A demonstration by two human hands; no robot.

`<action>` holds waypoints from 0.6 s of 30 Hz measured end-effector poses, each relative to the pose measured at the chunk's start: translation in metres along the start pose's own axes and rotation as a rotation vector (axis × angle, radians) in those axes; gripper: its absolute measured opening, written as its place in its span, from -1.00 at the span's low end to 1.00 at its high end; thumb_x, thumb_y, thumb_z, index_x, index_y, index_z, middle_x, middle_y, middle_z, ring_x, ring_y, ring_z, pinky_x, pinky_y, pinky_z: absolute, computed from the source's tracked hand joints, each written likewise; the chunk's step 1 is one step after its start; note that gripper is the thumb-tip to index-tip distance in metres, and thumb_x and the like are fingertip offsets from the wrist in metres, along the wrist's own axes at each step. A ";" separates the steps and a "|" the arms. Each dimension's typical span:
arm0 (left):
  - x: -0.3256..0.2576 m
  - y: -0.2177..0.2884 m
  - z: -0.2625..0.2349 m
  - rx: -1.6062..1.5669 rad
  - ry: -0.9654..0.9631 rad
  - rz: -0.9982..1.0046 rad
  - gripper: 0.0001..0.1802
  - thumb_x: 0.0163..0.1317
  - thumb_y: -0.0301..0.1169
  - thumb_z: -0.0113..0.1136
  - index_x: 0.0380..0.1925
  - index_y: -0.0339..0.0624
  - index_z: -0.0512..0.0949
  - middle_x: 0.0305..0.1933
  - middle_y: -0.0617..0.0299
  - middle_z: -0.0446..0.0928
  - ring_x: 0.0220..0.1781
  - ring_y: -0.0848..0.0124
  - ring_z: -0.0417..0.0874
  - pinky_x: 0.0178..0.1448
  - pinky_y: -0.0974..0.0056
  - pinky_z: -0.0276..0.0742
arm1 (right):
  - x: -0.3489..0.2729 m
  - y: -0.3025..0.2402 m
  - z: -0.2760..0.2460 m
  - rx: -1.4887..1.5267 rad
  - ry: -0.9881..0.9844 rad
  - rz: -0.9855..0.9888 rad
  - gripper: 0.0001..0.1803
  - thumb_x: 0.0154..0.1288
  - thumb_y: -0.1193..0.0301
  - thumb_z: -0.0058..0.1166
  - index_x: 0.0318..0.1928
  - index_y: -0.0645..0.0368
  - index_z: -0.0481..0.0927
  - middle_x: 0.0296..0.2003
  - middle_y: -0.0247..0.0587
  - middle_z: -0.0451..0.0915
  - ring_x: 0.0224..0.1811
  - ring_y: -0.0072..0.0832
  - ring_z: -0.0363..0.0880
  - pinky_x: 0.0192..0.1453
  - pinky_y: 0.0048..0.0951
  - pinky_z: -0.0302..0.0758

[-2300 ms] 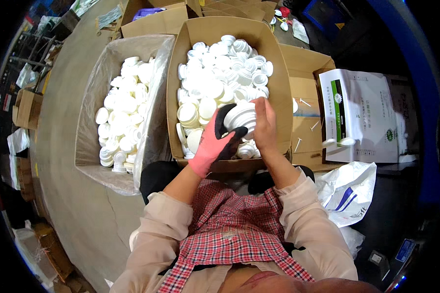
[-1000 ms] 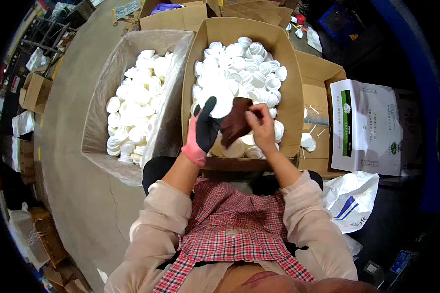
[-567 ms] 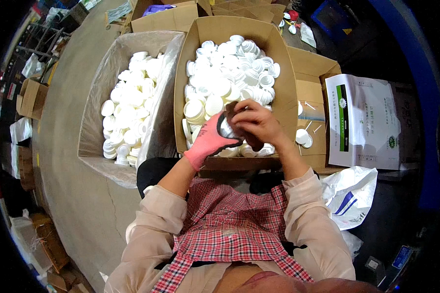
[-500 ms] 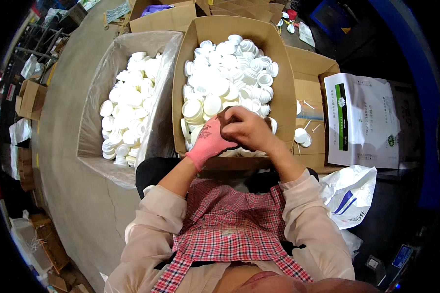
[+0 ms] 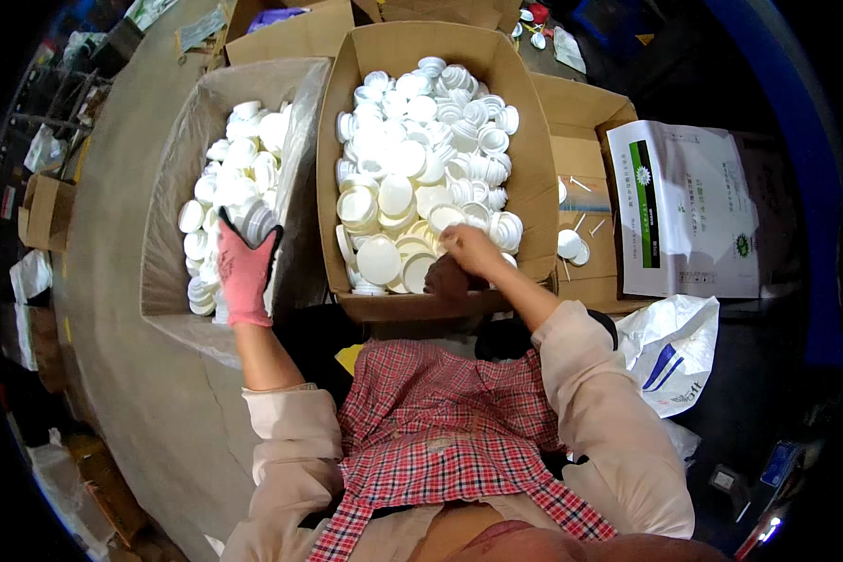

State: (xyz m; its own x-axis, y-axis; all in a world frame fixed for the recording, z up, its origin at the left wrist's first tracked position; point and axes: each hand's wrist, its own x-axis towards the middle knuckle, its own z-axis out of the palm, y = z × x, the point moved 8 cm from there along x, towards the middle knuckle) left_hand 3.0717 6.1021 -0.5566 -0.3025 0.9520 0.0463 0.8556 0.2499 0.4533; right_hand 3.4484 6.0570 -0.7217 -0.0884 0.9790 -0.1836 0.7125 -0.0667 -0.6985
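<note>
My left hand [image 5: 245,272], in a pink glove with dark fingertips, reaches over the left box, its thumb and fingers spread wide. A round white lid [image 5: 256,223] with a stepped rim shows between those fingertips; whether it touches them I cannot tell. My bare right hand [image 5: 473,251] is at the near edge of the middle box, fingers closed on a blurred dark brown cloth [image 5: 450,279]. Under and around it lie many white and cream round lids [image 5: 395,195]. More lids [image 5: 197,245] fill the plastic-lined box at the left.
The middle cardboard box [image 5: 531,187] stands beside the left box with its clear plastic liner [image 5: 170,187]. To the right, an open carton [image 5: 585,108] holds a few lids and white sticks. A printed white sheet [image 5: 688,211] and a white bag [image 5: 670,361] lie farther right.
My hands have parted from around the brown cloth. The left has swung over to the left box; the right has dropped slightly, keeping the cloth. The whole view has shifted a little.
</note>
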 end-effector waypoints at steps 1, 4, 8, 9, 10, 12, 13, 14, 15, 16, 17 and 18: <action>-0.002 -0.005 -0.008 0.222 0.079 -0.072 -0.01 -0.04 -0.02 0.43 0.30 -0.32 0.20 0.25 -0.24 0.33 0.27 -0.08 0.38 0.24 -0.15 0.32 | 0.008 0.025 -0.010 -0.027 0.195 0.019 -0.68 0.14 0.38 0.17 -0.08 0.22 0.60 -0.11 0.10 0.58 -0.02 -0.02 0.52 0.07 -0.19 0.44; -0.002 0.024 0.018 0.008 0.049 0.127 -0.09 0.03 -0.12 0.39 0.30 -0.33 0.20 0.24 -0.30 0.29 0.27 -0.13 0.34 0.30 -0.07 0.28 | 0.042 0.080 -0.032 -0.401 0.343 0.152 -0.67 0.15 0.42 0.08 -0.08 0.30 0.56 -0.12 0.11 0.59 0.04 0.00 0.47 0.14 -0.08 0.38; -0.027 0.072 0.070 -0.444 -0.232 0.365 -0.34 0.12 -0.27 0.31 0.17 -0.38 0.36 0.13 -0.25 0.45 0.18 -0.03 0.49 0.23 0.14 0.39 | 0.062 0.123 -0.019 -0.590 0.180 0.354 -0.75 0.08 0.38 0.12 -0.21 0.19 0.63 -0.19 0.04 0.62 -0.06 -0.04 0.55 0.01 0.00 0.45; -0.031 0.085 0.076 -0.568 -0.348 0.362 -0.39 0.13 -0.28 0.31 0.13 -0.38 0.39 0.08 -0.19 0.51 0.13 0.00 0.54 0.19 0.14 0.44 | 0.067 0.123 -0.030 -0.588 0.219 0.316 -0.79 0.08 0.38 0.12 -0.27 0.19 0.65 -0.24 0.03 0.63 -0.13 -0.07 0.58 -0.04 -0.02 0.48; -0.037 0.093 0.084 -0.606 -0.430 0.339 -0.41 0.14 -0.28 0.31 0.12 -0.37 0.41 0.05 -0.16 0.54 0.10 0.04 0.57 0.17 0.15 0.45 | 0.069 0.108 -0.046 -0.577 0.333 0.160 -0.80 0.10 0.35 0.14 -0.35 0.24 0.65 -0.32 0.05 0.64 -0.24 -0.06 0.61 -0.14 -0.07 0.52; -0.049 0.099 0.103 -0.733 -0.601 0.218 -0.39 0.17 -0.25 0.31 0.17 -0.31 0.39 0.08 -0.03 0.53 0.10 0.19 0.56 0.14 0.21 0.47 | 0.076 0.075 -0.065 -0.435 0.309 0.050 -0.79 0.14 0.32 0.16 -0.31 0.20 0.66 -0.32 -0.07 0.66 -0.26 -0.18 0.63 -0.17 -0.20 0.53; -0.057 0.100 0.112 -0.825 -0.683 0.120 -0.35 0.21 -0.22 0.31 0.24 -0.25 0.35 0.14 0.07 0.50 0.14 0.31 0.52 0.13 0.26 0.47 | 0.075 0.042 -0.080 -0.362 0.291 -0.010 -0.79 0.16 0.30 0.17 -0.29 0.18 0.66 -0.31 -0.13 0.66 -0.27 -0.24 0.64 -0.19 -0.27 0.54; -0.063 0.105 0.119 -0.904 -0.741 0.037 -0.31 0.24 -0.19 0.27 0.29 -0.21 0.28 0.20 0.07 0.43 0.19 0.28 0.48 0.13 0.21 0.49 | 0.071 0.014 -0.089 -0.148 0.216 0.004 -0.78 0.18 0.31 0.18 -0.26 0.20 0.66 -0.34 -0.14 0.66 -0.31 -0.30 0.63 -0.20 -0.32 0.53; -0.067 0.111 0.125 -0.986 -0.805 -0.037 -0.28 0.27 -0.17 0.24 0.34 -0.17 0.21 0.27 0.07 0.36 0.23 0.25 0.44 0.13 0.16 0.51 | 0.066 -0.015 -0.095 0.062 0.150 0.022 -0.77 0.20 0.32 0.18 -0.23 0.23 0.65 -0.37 -0.14 0.66 -0.35 -0.36 0.62 -0.21 -0.38 0.52; -0.079 0.112 0.139 -1.312 -1.004 -0.221 -0.28 0.34 -0.12 0.13 0.40 -0.09 0.12 0.34 0.07 0.26 0.28 0.20 0.38 0.12 0.01 0.55 | 0.058 -0.045 -0.102 0.159 0.117 -0.070 -0.75 0.22 0.30 0.21 -0.20 0.22 0.66 -0.37 -0.19 0.66 -0.37 -0.49 0.58 -0.23 -0.48 0.50; -0.085 0.111 0.154 -1.450 -1.092 -0.456 -0.35 0.38 -0.08 0.06 0.37 -0.04 0.17 0.31 0.11 0.30 0.27 0.18 0.40 0.09 -0.07 0.58 | 0.051 -0.078 -0.103 0.258 0.053 -0.169 -0.77 0.24 0.33 0.20 -0.20 0.23 0.65 -0.40 -0.24 0.65 -0.39 -0.58 0.55 -0.26 -0.52 0.48; -0.085 0.123 0.151 -1.534 -1.158 -0.476 -0.37 0.37 -0.06 0.05 0.36 -0.02 0.19 0.28 0.11 0.33 0.24 0.18 0.44 0.08 -0.07 0.58 | 0.046 -0.096 -0.105 0.293 -0.003 -0.189 -0.77 0.25 0.33 0.20 -0.20 0.24 0.65 -0.39 -0.28 0.65 -0.39 -0.62 0.54 -0.27 -0.54 0.47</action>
State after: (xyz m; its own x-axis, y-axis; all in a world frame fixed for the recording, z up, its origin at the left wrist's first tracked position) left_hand 3.2663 6.0784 -0.6395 0.5545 0.6639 -0.5017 -0.4056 0.7421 0.5337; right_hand 3.4490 6.1283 -0.5910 -0.2018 0.9788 -0.0337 0.4530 0.0628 -0.8893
